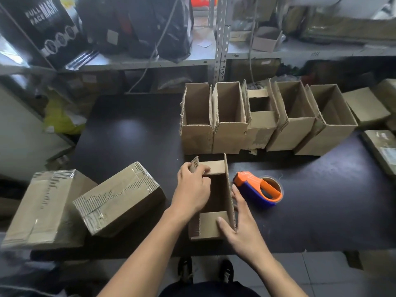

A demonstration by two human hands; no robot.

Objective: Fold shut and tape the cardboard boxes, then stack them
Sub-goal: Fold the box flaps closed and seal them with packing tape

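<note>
the left hand (192, 189) pinches the far left flap of the open box (211, 202), fingers curled over its edge. the right hand (242, 221) lies with straight fingers against the upright right flap, thumb on the near flap. the box stands at the near edge of the dark table (132, 129), between both hands. just right of it lies the tape dispenser (259, 188), close to the right fingertips. to the left, two taped boxes (120, 198) lean near the table's corner. behind, a row of open boxes (257, 118) closes off the far side. bare tabletop lies at the far left and near right.
</note>
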